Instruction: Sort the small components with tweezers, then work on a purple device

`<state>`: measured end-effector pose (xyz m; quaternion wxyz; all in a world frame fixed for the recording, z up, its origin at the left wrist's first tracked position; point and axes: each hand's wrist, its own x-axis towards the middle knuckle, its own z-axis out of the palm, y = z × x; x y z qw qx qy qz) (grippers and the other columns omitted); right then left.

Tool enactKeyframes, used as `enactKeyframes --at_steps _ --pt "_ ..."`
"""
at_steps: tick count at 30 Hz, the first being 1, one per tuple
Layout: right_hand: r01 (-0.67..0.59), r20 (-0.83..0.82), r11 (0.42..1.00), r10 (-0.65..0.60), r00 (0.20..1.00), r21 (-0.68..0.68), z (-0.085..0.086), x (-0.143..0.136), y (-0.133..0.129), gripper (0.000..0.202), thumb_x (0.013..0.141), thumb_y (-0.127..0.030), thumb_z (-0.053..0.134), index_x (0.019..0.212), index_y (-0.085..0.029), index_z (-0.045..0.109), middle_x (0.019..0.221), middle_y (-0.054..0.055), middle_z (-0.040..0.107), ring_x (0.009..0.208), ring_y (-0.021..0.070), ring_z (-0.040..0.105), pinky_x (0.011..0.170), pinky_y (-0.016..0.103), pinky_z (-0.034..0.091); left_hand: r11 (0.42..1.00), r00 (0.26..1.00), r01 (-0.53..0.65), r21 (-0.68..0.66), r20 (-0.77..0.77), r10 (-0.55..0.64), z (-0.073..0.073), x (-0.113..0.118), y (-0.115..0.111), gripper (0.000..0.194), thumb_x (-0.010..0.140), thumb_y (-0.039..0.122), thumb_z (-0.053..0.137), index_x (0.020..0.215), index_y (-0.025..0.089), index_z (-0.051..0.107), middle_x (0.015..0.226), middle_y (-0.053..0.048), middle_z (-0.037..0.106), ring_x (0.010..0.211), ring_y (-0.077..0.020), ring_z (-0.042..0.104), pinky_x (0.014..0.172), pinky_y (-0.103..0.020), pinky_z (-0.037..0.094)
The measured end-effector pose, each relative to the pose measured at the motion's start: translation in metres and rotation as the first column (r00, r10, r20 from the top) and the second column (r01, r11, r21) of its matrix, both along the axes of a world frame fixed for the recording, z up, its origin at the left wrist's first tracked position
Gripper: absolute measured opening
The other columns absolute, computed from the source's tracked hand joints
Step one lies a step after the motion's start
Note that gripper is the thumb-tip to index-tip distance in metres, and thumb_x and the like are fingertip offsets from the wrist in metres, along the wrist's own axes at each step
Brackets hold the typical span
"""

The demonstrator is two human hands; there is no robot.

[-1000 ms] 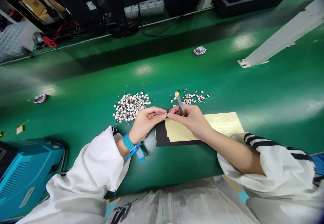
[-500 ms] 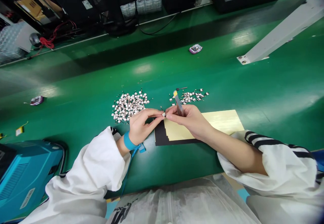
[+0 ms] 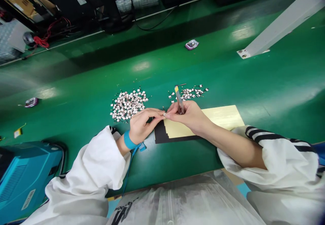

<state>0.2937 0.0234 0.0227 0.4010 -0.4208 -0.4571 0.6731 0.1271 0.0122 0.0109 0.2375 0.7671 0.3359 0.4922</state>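
I am pinching a tiny chip (image 3: 164, 114) between the fingertips of both hands, just above the near-left corner of the yellow sheet (image 3: 223, 120). My left hand (image 3: 142, 125) is curled narrow, thumb and forefinger closing on the chip from nine o'clock. My right hand (image 3: 189, 115) is meeting it from three o'clock, fingers nearly shut, and it is also gripping the tweezers (image 3: 179, 99), whose yellow-tipped end is sticking up toward twelve o'clock. The chip is too small to tell which fingers are bearing it. The big pile (image 3: 128, 103) of chips is lying at eleven o'clock from my left hand, close by; the small pile (image 3: 189, 94) is lying at twelve o'clock, just beyond my right hand. A black sheet (image 3: 159, 135) is showing under the yellow one, at six o'clock from my fingertips.
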Motion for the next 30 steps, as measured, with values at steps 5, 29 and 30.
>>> enactKeyframes --at_steps 5,29,30 --pt "0.010 -0.089 0.998 -0.015 0.996 -0.056 0.002 0.002 0.001 0.033 0.052 -0.027 0.077 0.054 -0.014 0.047 0.064 0.000 0.061 0.062 0.0108 0.056 0.061 0.023 0.043 0.991 0.994 -0.007 -0.136 0.103 0.021 0.000 0.001 0.000 0.015 0.071 0.008 0.064 0.080 0.016 0.055 0.079 -0.003 0.065 0.078 -0.0132 0.063 0.072 -0.025 0.055" --pt "-0.218 0.814 0.920 -0.155 0.559 0.325 0.004 0.023 0.026 0.007 0.073 -0.018 0.059 0.068 -0.012 0.061 0.063 0.001 0.059 0.056 0.0127 0.053 0.050 0.021 0.036 0.967 0.988 -0.035 -0.252 -0.152 -0.004 -0.001 0.006 0.012 0.022 0.079 0.022 0.055 0.099 0.015 0.049 0.095 -0.005 0.058 0.085 -0.0115 0.061 0.078 -0.022 0.053" --pt "-0.221 0.843 0.914 -0.192 0.502 0.340 0.003 0.025 0.027 0.005 0.072 -0.016 0.060 0.069 -0.012 0.060 0.064 0.002 0.059 0.058 0.0140 0.054 0.051 0.022 0.035 0.971 0.980 -0.038 -0.236 -0.199 -0.010 -0.001 0.006 0.012 0.019 0.080 0.021 0.052 0.098 0.015 0.050 0.094 -0.005 0.058 0.083 -0.0114 0.061 0.077 -0.023 0.053"
